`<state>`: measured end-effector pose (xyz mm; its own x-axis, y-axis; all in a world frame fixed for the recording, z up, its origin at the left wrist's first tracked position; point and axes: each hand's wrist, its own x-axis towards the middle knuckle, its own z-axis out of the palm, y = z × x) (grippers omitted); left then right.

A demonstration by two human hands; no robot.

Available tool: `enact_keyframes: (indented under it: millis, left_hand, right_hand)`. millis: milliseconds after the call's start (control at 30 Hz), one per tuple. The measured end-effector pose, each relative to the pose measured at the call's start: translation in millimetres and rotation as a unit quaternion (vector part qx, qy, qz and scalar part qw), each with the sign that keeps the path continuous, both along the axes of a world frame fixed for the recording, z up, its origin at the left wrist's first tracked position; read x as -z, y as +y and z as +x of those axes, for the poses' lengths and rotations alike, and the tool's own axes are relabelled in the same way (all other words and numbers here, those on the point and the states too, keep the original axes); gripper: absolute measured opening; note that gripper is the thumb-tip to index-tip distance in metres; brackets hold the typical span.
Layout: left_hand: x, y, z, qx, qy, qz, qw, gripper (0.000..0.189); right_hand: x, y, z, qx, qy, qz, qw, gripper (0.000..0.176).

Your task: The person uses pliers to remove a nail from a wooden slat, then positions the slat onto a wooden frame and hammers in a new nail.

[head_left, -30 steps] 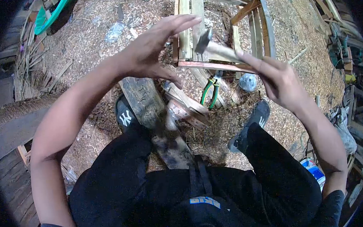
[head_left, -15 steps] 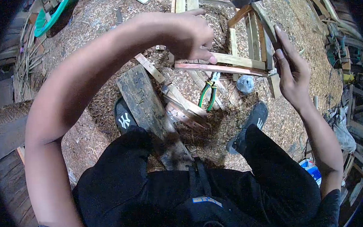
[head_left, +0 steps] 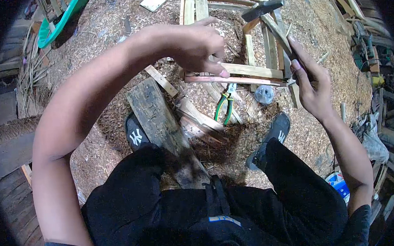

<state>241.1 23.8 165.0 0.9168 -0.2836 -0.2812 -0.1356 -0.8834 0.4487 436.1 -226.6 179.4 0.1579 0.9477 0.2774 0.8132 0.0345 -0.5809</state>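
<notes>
Gripping a hammer (head_left: 263,10) right-handed, left hand down on the frame

So the right hand (head_left: 312,82) is clasping the handle, and the head is showing over the right side of the wooden frame (head_left: 253,70), which is sitting just past the feet. Left hand (head_left: 201,44) is curling at the near rail, thumb touching; can't tell if it's pinching anything. Green-handled pliers (head_left: 226,95) are lying nearer the person, and a weathered plank (head_left: 155,112) is resting left of those.
</notes>
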Motion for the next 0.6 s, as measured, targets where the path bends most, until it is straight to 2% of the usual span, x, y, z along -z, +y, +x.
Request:
enact_keyframes:
  millis: [133, 200, 300, 400, 467, 600]
  left_hand:
    - [5, 2, 0, 0.007, -0.015, -0.008, 1.000, 0.052]
    - [5, 2, 0, 0.006, -0.028, -0.009, 1.000, 0.052]
    - [6, -1, 0, -0.004, -0.012, 0.028, 1.000, 0.053]
    - [14, -3, -6, -0.033, -0.069, 0.015, 0.997, 0.048]
    - [26, -3, -13, -0.044, -0.238, -0.030, 0.970, 0.043]
    - [35, -2, -18, -0.030, -0.305, -0.032, 0.951, 0.039]
  right_hand:
    - [-2, 1, -5, 0.011, 0.010, -0.029, 0.999, 0.045]
    - [-1, 2, -7, 0.015, 0.057, -0.039, 0.998, 0.044]
    - [-4, 6, -9, 0.012, 0.065, -0.051, 0.997, 0.045]
    - [1, 7, -8, 0.013, 0.041, -0.039, 0.998, 0.045]
    - [2, 8, -7, 0.008, 0.041, -0.035, 0.999, 0.045]
    - [5, 6, -4, 0.008, 0.055, -0.043, 0.998, 0.046]
